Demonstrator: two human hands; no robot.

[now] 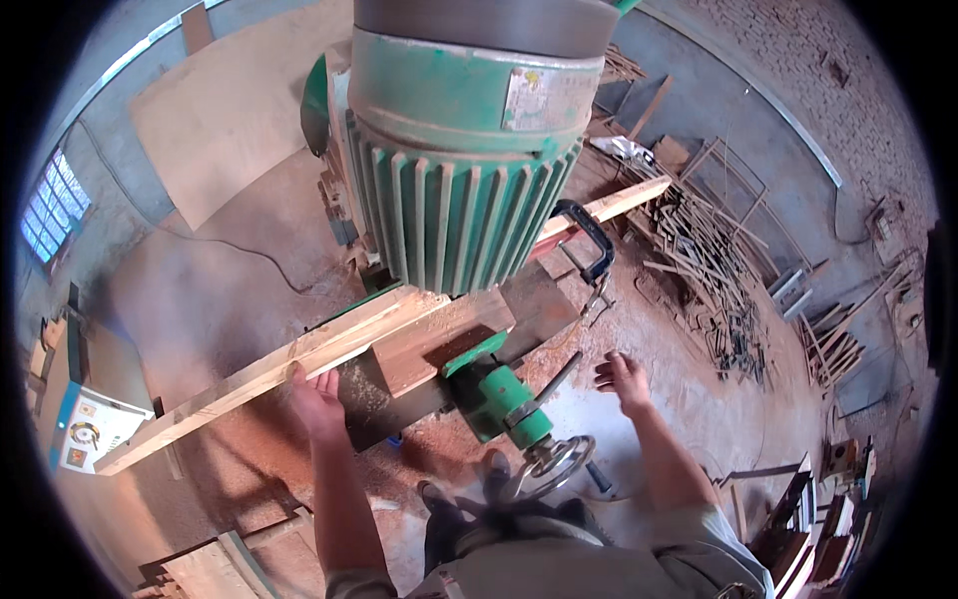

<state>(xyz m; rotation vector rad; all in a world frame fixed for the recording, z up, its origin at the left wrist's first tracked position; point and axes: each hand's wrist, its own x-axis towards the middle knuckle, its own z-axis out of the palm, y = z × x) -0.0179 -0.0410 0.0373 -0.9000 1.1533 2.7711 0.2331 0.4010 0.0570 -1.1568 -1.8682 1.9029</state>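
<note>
A long pale wooden beam (239, 389) runs diagonally across the machine's table, under a large green ribbed motor (464, 190). My left hand (317, 401) is closed at the beam's near edge, with one digit up against the wood and the others partly hidden by it. A shorter wooden block (444, 344) lies against the beam, pressed by the green plate (475, 353) of a screw clamp (514, 404). Right of the clamp's lever (559, 377), my right hand (624, 381) hovers with its fingers apart and holds nothing. A metal handwheel (559, 465) sits below the clamp.
A dark C-clamp (597, 245) grips the timber at the far right of the table. Scrap sticks (709, 275) are heaped on the floor at right. A control cabinet (95, 404) stands at left, near the beam's end. Boards (215, 571) lie at lower left; sawdust covers the floor.
</note>
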